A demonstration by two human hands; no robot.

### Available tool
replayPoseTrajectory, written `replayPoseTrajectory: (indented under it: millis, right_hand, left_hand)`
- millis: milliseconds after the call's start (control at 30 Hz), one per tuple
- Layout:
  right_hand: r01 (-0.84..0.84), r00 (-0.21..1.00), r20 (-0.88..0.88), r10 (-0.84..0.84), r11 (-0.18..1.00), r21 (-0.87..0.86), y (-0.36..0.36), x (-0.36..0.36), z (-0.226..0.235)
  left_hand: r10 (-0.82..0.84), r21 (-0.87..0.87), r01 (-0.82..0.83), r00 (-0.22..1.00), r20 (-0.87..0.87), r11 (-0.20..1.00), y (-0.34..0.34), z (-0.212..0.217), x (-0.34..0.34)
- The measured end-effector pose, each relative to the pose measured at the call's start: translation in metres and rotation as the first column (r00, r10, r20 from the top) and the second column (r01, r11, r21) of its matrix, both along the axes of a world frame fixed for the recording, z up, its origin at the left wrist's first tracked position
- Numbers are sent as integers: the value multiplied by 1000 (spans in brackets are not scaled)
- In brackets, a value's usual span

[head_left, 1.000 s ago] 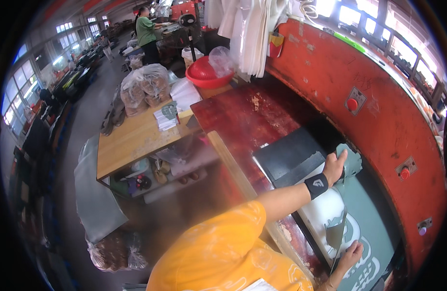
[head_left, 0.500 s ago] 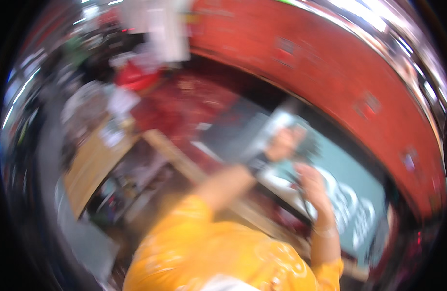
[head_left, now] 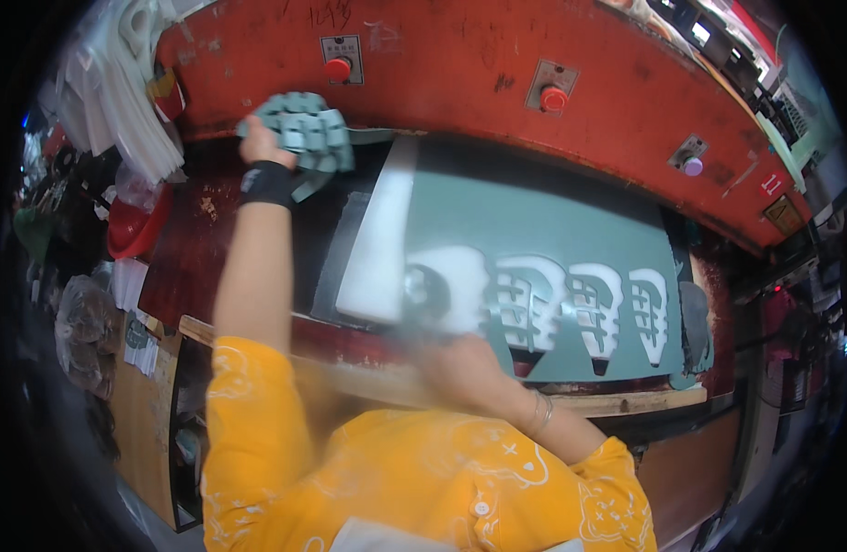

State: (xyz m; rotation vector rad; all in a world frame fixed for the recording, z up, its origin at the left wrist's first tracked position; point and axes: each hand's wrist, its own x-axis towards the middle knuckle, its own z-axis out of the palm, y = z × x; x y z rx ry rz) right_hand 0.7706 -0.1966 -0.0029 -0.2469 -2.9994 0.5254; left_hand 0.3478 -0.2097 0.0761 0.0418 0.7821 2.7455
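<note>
My left hand (head_left: 267, 145), with a black wristband, is stretched out to the far left and closed on a slotted grey-green cut-out piece (head_left: 304, 129). That piece hangs in front of the red machine beam, with a narrow strip dangling below it. My right hand (head_left: 460, 368) is low at the near edge of the grey-green sheet (head_left: 543, 212), its fingers smeared by motion. Just beyond it is a blurred greyish thing (head_left: 428, 293) over a white-showing opening; whether I hold it cannot be told. Several slotted shapes (head_left: 594, 308) are cut through the sheet, showing white beneath.
The red machine beam (head_left: 442, 74) with red push-buttons (head_left: 553, 98) spans the back. A white board (head_left: 377, 248) shows left of the sheet. Wooden edging (head_left: 626, 401) runs along the front. White sheets (head_left: 120, 92) hang at the far left above a red basin (head_left: 138, 221).
My view has swung, bringing the sheet to the middle. My hands, close together before, are now far apart: the left out to the far left with the cut-out piece, the right by the sheet's near edge.
</note>
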Motion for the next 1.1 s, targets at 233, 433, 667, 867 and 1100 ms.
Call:
replayPoseTrajectory:
  millis: [233,433,667,867,1100]
  right_hand:
    - [-45,998,30,48,994,-104,3,8,38]
    - [31,920,-355,-166,934,-356,24,-2,88]
    - [-322,858,-513,-25,751,-576,25,-95,89]
    - [-394,913,-349,211,232,-889,11,-119,76]
    - [-497,866,-363,343,526,-690,11,-113,88]
  left_hand:
    - [-289,-579,-120,774,-564,807,-108,76,-34]
    - [-549,-656,160,709,-443,737,-175,97,21]
    - [-754,-676,358,444,-484,645,-171,87,109]
    - [-808,-595,550,339,-482,586,-167,70,124]
    - [-817,-489,703,234,-527,516,-172,43,106]
